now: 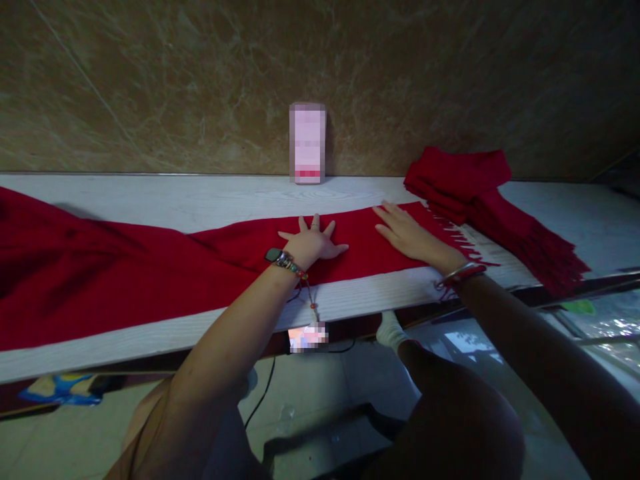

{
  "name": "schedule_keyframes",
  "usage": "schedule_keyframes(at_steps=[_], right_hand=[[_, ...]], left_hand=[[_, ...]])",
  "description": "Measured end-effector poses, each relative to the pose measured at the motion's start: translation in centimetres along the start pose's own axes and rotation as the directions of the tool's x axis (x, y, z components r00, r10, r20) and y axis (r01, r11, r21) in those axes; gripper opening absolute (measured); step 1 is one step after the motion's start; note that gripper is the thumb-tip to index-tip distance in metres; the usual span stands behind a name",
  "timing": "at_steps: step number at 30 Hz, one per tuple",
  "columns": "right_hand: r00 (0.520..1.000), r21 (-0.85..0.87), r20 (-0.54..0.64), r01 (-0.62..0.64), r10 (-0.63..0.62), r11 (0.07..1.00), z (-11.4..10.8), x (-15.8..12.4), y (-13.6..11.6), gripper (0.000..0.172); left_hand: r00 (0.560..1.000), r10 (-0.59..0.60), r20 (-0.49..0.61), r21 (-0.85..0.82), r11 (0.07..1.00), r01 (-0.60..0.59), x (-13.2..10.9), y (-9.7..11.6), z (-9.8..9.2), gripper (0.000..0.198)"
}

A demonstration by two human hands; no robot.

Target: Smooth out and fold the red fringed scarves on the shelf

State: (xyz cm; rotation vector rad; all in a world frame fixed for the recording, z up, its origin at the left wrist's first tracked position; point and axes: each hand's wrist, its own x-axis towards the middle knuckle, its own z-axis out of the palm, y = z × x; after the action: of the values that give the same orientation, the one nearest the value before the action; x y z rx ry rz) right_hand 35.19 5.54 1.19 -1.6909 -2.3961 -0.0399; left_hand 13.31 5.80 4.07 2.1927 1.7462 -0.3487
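A long red scarf (230, 247) lies lengthwise along a pale wooden bench top, wrinkled at the left and flatter at the right, where its fringe shows. My left hand (313, 241) rests on it with the fingers spread wide. Farther right, near the fringed end, my right hand (407, 233) lies flat on the cloth, fingers stretched out. Neither hand grips anything. Beyond my right hand sits a second red scarf (460, 175), loosely folded, its fringed end (555, 257) hanging toward the front edge.
A phone (308, 143) leans upright against the brown marbled wall (175, 80). Another lit screen (307, 337) shows below the front edge of the bench top (370, 297), near a dark cable (261, 393). Clear plastic packaging (610, 327) is at the lower right.
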Motion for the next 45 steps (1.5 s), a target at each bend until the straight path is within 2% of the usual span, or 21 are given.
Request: schedule_keyframes(at_steps=[3,6,11,15,17,19,22,25,27,29,32,36,39,41,43,45], right_hand=[[0.994,0.039,0.08,0.075,-0.078,0.996,1.2,-0.5,-3.0,0.054],[0.992,0.031,0.087,0.093,-0.095,0.995,1.7,-1.1,-2.7,0.052],[0.983,0.012,0.159,-0.101,0.098,0.995,0.9,-2.0,3.1,0.054],[0.92,-0.086,0.213,-0.318,0.33,0.944,-0.8,-2.8,7.7,0.058],[0.908,-0.119,0.185,-0.36,0.377,0.925,-1.7,-2.8,8.6,0.059],[0.93,-0.117,0.104,-0.34,0.352,0.933,-2.3,-2.3,8.4,0.06],[0.974,-0.071,0.005,-0.224,0.225,0.972,-2.2,-0.6,6.0,0.061],[0.997,-0.001,0.026,-0.077,0.077,0.997,-1.0,1.5,3.1,0.06],[0.996,0.044,0.082,-0.03,0.026,0.999,0.2,2.4,2.0,0.059],[0.99,0.07,0.14,-0.038,0.028,0.997,1.2,2.9,1.9,0.057],[0.975,0.041,0.175,-0.143,0.134,0.989,1.6,2.7,3.5,0.058],[0.933,-0.067,0.193,-0.298,0.305,0.952,0.5,1.9,6.4,0.059],[0.915,-0.151,0.126,-0.365,0.384,0.919,-0.7,1.6,6.8,0.058],[0.932,-0.177,0.028,-0.352,0.362,0.919,-1.1,1.4,5.8,0.058],[0.962,-0.157,-0.054,-0.272,0.266,0.95,-1.0,1.2,3.9,0.058],[0.985,-0.105,-0.074,-0.165,0.158,0.981,-0.6,0.8,1.5,0.059]], left_hand=[[1.0,-0.001,0.016,0.004,1.0,0.001,-0.1,0.0,-0.1,0.076],[1.0,0.002,0.006,-0.001,1.0,-0.002,0.1,0.0,-0.1,0.077],[1.0,0.011,-0.021,0.006,1.0,-0.011,0.3,-0.1,0.2,0.078],[1.0,0.013,-0.021,-0.002,1.0,-0.013,0.3,-0.2,0.2,0.077],[1.0,0.015,-0.02,-0.009,1.0,-0.016,0.5,-0.2,0.3,0.077],[1.0,0.017,-0.023,-0.014,1.0,-0.018,0.6,-0.3,0.4,0.078],[0.999,0.016,-0.029,-0.006,1.0,-0.016,0.7,-0.2,0.4,0.079],[1.0,0.002,-0.014,0.005,1.0,-0.002,0.7,-0.1,0.3,0.078],[1.0,-0.003,0.002,0.003,1.0,0.003,0.6,0.0,0.3,0.078],[1.0,-0.003,0.011,-0.007,1.0,0.003,0.6,0.0,0.2,0.078],[1.0,0.003,0.005,-0.02,1.0,-0.003,0.5,-0.1,0.3,0.078],[1.0,0.005,-0.005,-0.034,0.999,-0.006,0.5,-0.2,0.4,0.078],[1.0,0.016,-0.007,-0.04,0.999,-0.016,0.4,-0.3,0.4,0.077],[1.0,0.015,-0.006,-0.039,0.999,-0.015,0.4,-0.3,0.3,0.077],[1.0,0.011,-0.005,-0.038,0.999,-0.011,0.4,-0.2,0.3,0.077],[1.0,0.013,-0.005,-0.037,0.999,-0.013,0.4,-0.2,0.3,0.078]])
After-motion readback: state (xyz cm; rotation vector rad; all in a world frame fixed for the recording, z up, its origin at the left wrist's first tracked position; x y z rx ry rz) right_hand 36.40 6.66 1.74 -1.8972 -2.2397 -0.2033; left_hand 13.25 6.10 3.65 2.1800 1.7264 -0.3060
